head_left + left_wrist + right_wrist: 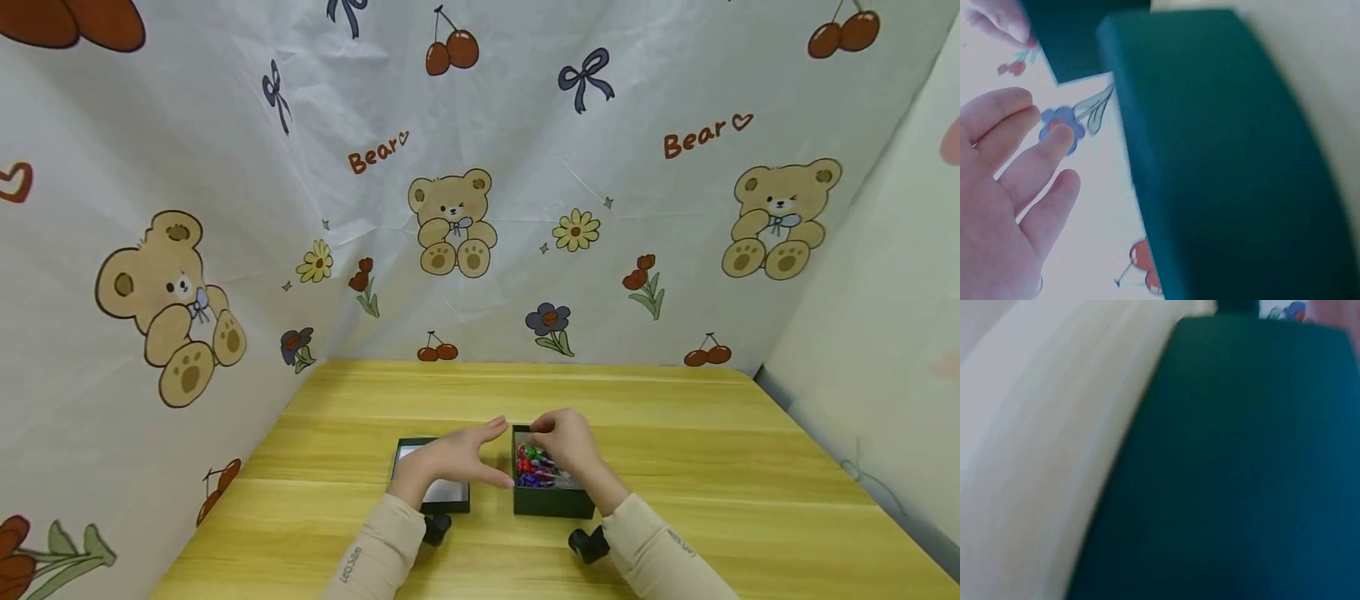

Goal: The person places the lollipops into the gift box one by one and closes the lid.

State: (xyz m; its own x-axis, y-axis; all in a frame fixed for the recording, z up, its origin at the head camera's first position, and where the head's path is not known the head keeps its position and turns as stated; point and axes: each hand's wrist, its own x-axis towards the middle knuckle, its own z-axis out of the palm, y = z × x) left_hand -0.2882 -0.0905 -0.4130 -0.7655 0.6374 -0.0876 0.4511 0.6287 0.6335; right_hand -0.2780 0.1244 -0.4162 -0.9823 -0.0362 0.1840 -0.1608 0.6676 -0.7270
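A dark green box (553, 502) holds several lollipops (534, 468) in red, green and purple wrappers. My right hand (572, 443) reaches over it from the right, fingers bent down at its far left corner; whether they pinch anything is hidden. To the left lies a second dark green box part (448, 506) with a white inside, shallower than the first. Above its right side hovers my left hand (461, 457), thumb and fingers spread, holding nothing. The left wrist view shows those fingers (1029, 165) apart beside a green wall (1210, 156). Green box wall (1222, 456) fills the right wrist view.
Both box parts stand on a yellow wood-grain table (675, 433). A white sheet (510, 125) printed with bears and flowers hangs behind and at the left. Black wrist devices (588, 546) sit under both sleeves.
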